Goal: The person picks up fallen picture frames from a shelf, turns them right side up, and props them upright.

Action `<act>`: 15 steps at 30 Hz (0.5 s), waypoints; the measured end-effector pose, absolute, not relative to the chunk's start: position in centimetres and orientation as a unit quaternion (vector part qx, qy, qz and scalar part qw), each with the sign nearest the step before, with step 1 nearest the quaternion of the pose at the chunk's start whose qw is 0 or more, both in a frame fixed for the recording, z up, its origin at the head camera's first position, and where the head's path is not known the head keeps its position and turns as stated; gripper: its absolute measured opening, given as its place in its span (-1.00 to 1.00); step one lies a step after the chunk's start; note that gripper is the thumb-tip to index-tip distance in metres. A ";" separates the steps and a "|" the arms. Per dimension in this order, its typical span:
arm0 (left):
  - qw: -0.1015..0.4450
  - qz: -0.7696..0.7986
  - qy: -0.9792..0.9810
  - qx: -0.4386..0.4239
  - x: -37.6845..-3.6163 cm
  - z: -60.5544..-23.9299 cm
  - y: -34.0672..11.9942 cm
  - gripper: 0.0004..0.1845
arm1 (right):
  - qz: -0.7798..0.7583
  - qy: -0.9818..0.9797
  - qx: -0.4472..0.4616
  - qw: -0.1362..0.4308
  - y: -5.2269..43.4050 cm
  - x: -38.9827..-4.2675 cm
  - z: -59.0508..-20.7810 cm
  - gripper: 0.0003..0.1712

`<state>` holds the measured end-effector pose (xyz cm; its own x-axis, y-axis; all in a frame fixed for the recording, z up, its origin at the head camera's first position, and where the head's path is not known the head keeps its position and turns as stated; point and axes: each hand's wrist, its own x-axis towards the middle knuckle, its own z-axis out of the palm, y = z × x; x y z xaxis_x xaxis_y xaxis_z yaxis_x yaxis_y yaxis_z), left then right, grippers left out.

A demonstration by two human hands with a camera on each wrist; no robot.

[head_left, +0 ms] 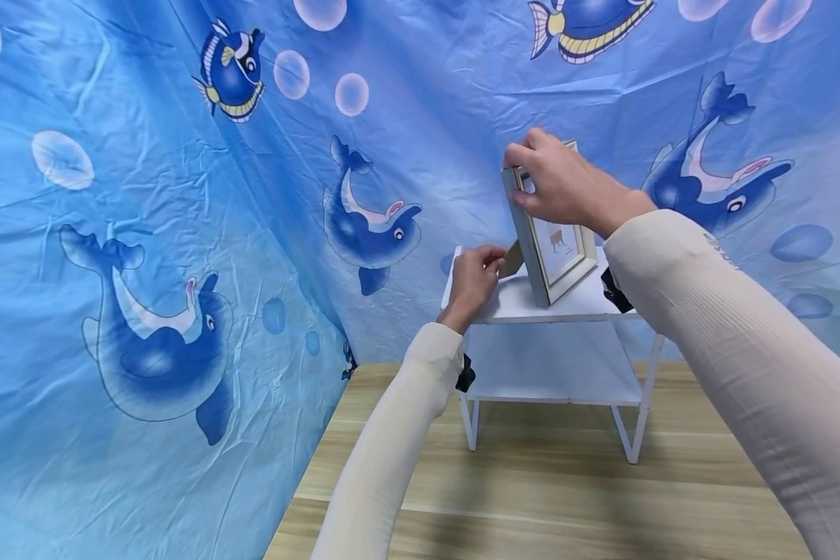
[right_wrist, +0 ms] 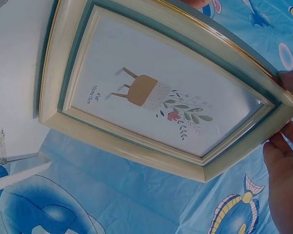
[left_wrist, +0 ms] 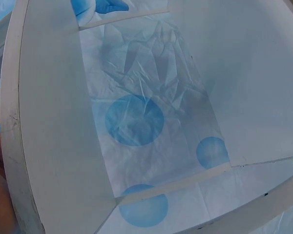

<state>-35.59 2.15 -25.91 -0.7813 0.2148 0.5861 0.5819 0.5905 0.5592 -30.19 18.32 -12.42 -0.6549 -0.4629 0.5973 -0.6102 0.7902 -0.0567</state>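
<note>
The cream and teal moulded picture frame [right_wrist: 136, 146] looks like painted wood with a thin gilt line, its finish softly satin; the print inside it is matt white paper under a smooth pane. The white two-tier shelf [head_left: 567, 311] has a smooth, matt painted surface, scuffed at one edge. The blue dolphin-print backdrop cloth [head_left: 147, 311] is thin, creased and faintly shiny. The pale wood-grain floor [head_left: 532, 498] looks smooth laminate.

— The picture frame [right_wrist: 136, 146]? Cream and teal with a gold line, its print showing a tan chair and green sprigs.
— The backdrop cloth [head_left: 147, 233]? Blue, with dolphins, striped fish, pale bubbles.
</note>
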 end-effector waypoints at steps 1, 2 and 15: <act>0.237 -0.389 -0.860 -0.231 -35.6 -25.9 2.2 -0.81 | 0.127 -0.901 0.298 0.289 18.3 -30.2 -12.4 -0.65; 0.237 -0.389 -0.860 -0.231 -35.6 -25.9 2.2 -0.81 | 0.127 -0.901 0.299 0.288 18.3 -30.2 -12.4 -0.65; 0.231 -0.395 -0.861 -0.221 -35.4 -25.9 2.2 -0.80 | 0.127 -0.905 0.300 0.273 18.3 -30.3 -12.3 -0.65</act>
<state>-35.44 2.25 -25.90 -0.7960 0.1983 0.5719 0.5627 0.5907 0.5784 -30.29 18.35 -12.28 -0.6716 -0.4739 0.5695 -0.6122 0.7879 -0.0662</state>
